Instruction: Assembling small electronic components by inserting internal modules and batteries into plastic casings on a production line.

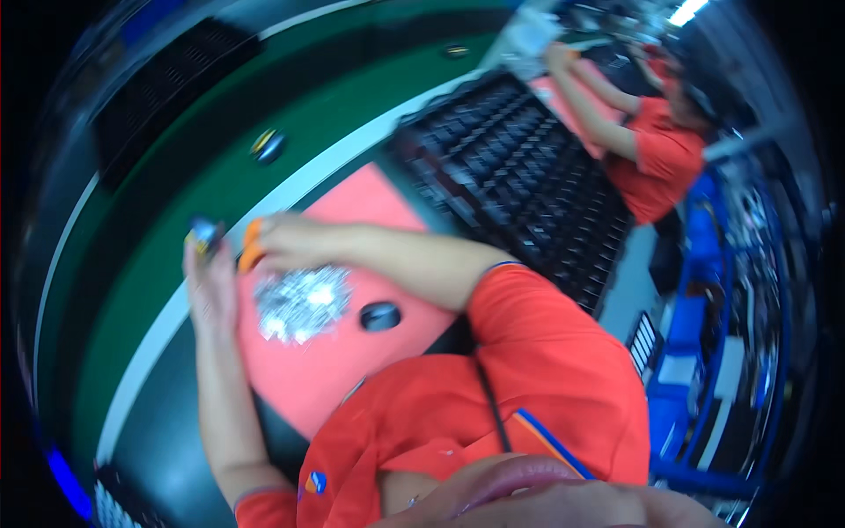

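In my left hand point(211, 286), near the edge of the green belt, a small round silver-and-yellow part point(202, 236) is held up by the fingertips. Just to its right, my right hand point(299, 241) is closed around an orange-handled tool point(251, 246); blur hides the tool's kind. Below that hand, a loose pile of shiny silver pieces point(302, 304) lies on a pink mat point(326, 374). A dark round piece point(380, 317) sits on the mat to the right of the pile.
Along the green conveyor belt point(158, 264) lie a silver-and-yellow part point(268, 146) and another small part point(456, 51). A black slotted tray point(519, 167) stands right of the mat; a black crate point(172, 88) is across the belt. A co-worker point(656, 154) works at upper right.
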